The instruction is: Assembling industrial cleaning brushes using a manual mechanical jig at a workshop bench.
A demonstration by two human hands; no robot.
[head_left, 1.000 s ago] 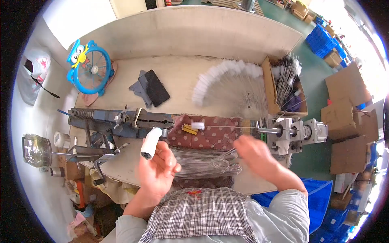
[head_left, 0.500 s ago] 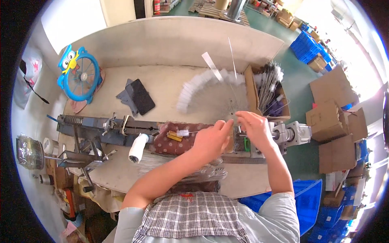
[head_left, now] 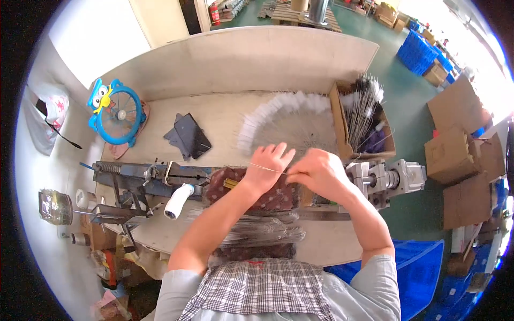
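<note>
Over the work rail, my right hand (head_left: 321,174) is closed, its thumb and fingertips pinching the end of a thin wire (head_left: 270,169). That wire runs left across my left hand (head_left: 265,168), whose fingers are raised and spread apart. Both hands hover above a brown polka-dot cloth (head_left: 219,195), where a small yellow piece (head_left: 231,183) lies beside my left wrist. Close to my body rests a bundle of thin wires (head_left: 267,230). Beyond my hands, white-tipped wire brushes (head_left: 257,115) lie fanned out in an arc.
A cardboard box (head_left: 338,120) of wire brushes stands at right, behind a metal clamp mechanism (head_left: 383,179). Left are a blue toy-shaped fan (head_left: 116,115), a dark phone (head_left: 193,136), a white-wrapped handle (head_left: 179,201) and a metal jig (head_left: 120,206). A blue bin (head_left: 412,273) sits lower right.
My left hand has opened its fingers and risen slightly; my right hand has come down and now pinches the wire. The upright white strip and the brush over the cloth no longer show.
</note>
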